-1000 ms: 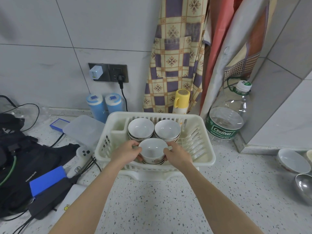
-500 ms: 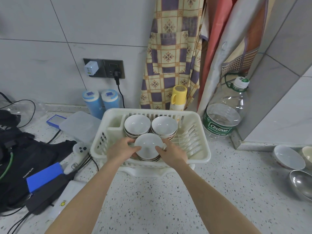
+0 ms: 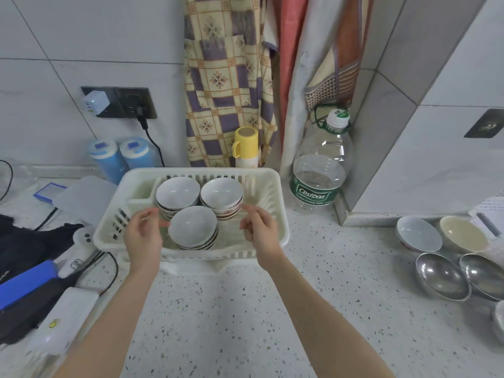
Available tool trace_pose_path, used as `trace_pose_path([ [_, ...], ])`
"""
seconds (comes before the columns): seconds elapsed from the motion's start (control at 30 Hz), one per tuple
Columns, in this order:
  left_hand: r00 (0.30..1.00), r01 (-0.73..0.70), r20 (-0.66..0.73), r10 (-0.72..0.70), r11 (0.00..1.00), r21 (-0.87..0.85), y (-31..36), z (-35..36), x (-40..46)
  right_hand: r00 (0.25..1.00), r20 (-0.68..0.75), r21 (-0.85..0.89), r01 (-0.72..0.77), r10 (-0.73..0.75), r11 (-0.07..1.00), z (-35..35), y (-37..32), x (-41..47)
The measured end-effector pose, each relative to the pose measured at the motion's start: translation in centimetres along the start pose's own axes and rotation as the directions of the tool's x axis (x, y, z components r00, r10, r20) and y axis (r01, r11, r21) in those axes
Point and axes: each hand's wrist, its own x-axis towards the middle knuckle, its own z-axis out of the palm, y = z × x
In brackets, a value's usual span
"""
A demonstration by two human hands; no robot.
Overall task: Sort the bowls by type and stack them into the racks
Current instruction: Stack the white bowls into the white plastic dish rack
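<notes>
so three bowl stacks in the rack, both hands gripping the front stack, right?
Not quite. The head view shows three stacks in the rack, but both hands are off the front stack: left hand and right hand hover open on either side of it.

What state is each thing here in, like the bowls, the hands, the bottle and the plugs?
White bowls: three stacks in the rack, none held.
Rack: right side free of bowls.
Left hand: open, off the bowls.
Right hand: open, off the bowls.
Metal bowls: loose on the counter, unsorted.
Water bottle: capped, upright.
Wall socket: black plug in.
White charger: plugged in.
</notes>
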Motion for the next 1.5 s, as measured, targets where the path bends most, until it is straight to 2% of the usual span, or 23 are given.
trace_pose_path([
  [0.1, 0.999, 0.021, -0.032, -0.028, 0.982, -0.189, 1.2, 3.2, -5.3, 1.0, -0.018, 0.047, -0.002, 0.003, 0.999, -4.4, -1.0, -1.6],
  [0.17, 0.998, 0.062, 0.008, -0.062, 0.966, -0.25, 1.5, 6.6, -9.5, 0.997, -0.079, 0.034, -0.001, 0.003, 0.999, -8.7, -1.3, -3.2],
  [0.3, 0.957, 0.161, 0.269, -0.11, 0.971, -0.178, 0.9, 14.8, -17.8, 0.934, -0.348, 0.088, -0.048, 0.076, 0.995, -18.5, -1.5, -6.6],
  [0.4, 0.892, 0.224, 0.419, -0.17, 0.971, -0.083, 0.2, 20.7, -22.4, 0.798, -0.568, 0.233, -0.081, 0.203, 0.969, -25.3, -1.2, -9.0],
  [0.5, 0.831, 0.25, 0.513, -0.216, 0.968, 0.003, -0.3, 25.7, -26.0, 0.633, -0.701, 0.389, -0.046, 0.328, 0.92, -31.0, -0.7, -11.2],
  [0.7, 0.725, 0.288, 0.621, -0.298, 0.95, 0.119, -1.6, 32.1, -31.8, 0.318, -0.851, 0.457, 0.056, 0.418, 0.888, -39.6, -1.1, -14.3],
  [0.83, 0.698, 0.312, 0.631, -0.338, 0.937, 0.156, -2.2, 34.1, -33.8, 0.212, -0.891, 0.425, 0.072, 0.402, 0.903, -43.4, -1.5, -15.1],
  [1.0, 0.703, 0.3, 0.619, -0.35, 0.935, 0.188, -2.8, 35.8, -34.7, 0.196, -0.917, 0.366, 0.075, 0.347, 0.927, -45.7, -1.5, -15.4],
  [1.13, 0.717, 0.309, 0.577, -0.391, 0.92, 0.24, -3.4, 37.2, -34.3, 0.15, -0.918, 0.384, 0.096, 0.368, 0.918, -46.1, -1.5, -15.5],
  [1.23, 0.71, 0.32, 0.543, -0.448, 0.892, 0.318, -3.4, 38.9, -33.1, 0.174, -0.919, 0.374, 0.106, 0.353, 0.922, -45.7, -1.8, -15.9],
  [1.27, 0.678, 0.326, 0.545, -0.493, 0.866, 0.378, -3.2, 39.6, -32.6, 0.193, -0.921, 0.363, 0.105, 0.339, 0.926, -45.6, -2.0, -16.0],
  [1.33, 0.566, 0.345, 0.558, -0.607, 0.789, 0.508, -2.6, 41.1, -31.7, 0.243, -0.925, 0.327, 0.113, 0.293, 0.938, -45.4, -2.6, -16.1],
  [1.4, 0.483, 0.361, 0.569, -0.666, 0.743, 0.563, -2.2, 42.7, -31.1, 0.307, -0.923, 0.28, 0.115, 0.234, 0.953, -45.5, -3.7, -15.9],
  [1.5, 0.454, 0.403, 0.56, -0.693, 0.72, 0.564, -1.8, 45.3, -30.5, 0.393, -0.906, 0.22, 0.112, 0.16, 0.969, -45.9, -5.3, -15.1],
])
